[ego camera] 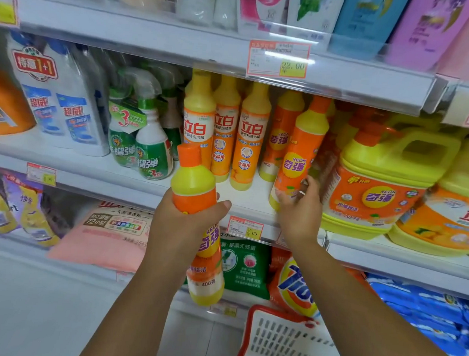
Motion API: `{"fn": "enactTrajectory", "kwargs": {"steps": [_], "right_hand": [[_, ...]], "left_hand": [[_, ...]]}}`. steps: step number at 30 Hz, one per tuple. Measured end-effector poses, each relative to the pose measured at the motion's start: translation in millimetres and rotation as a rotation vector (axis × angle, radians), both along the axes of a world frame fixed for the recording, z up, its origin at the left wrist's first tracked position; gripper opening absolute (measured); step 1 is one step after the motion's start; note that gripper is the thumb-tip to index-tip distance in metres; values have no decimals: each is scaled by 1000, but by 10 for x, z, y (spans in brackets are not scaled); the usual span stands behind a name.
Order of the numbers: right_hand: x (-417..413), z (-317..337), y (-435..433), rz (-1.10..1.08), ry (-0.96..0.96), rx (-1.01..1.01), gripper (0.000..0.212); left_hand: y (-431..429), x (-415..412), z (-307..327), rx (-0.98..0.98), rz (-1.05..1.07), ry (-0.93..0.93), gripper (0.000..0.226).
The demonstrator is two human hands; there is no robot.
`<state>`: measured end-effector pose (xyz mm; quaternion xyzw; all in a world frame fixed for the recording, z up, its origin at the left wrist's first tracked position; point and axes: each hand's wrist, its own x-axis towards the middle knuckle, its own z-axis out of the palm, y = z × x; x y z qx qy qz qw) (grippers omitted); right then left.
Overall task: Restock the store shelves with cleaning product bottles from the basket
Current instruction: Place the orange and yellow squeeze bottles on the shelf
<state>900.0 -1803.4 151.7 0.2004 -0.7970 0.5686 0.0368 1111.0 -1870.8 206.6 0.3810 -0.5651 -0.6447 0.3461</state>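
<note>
Head-worn wide view — forward and down; close to the shelves (127,26).

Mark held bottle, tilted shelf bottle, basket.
held bottle (193,181), head view, yellow shoulder.
tilted shelf bottle (304,144), head view, orange label.
basket (284,344), head view, white slotted wall.

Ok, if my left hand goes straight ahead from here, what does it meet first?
Probably the leftmost yellow-capped bottle; the held bottle in your left hand leads, its cap right before it. Depth is unclear.
</note>
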Motion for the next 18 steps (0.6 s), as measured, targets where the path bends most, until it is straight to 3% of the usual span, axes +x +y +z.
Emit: {"fn": "enactTrajectory", "kwargs": {"steps": [4, 9, 18], "right_hand": [[-59, 25, -29, -99, -12, 81, 56], [-87, -26, -114, -151, -16, 135, 70], [-171, 43, -225, -169, -117, 273, 62]], "left_hand": [[-26, 13, -23, -15, -5, -15, 49], [-48, 31, -41, -22, 6, -9, 49], [-60, 71, -37, -25, -5, -8, 48]]}}
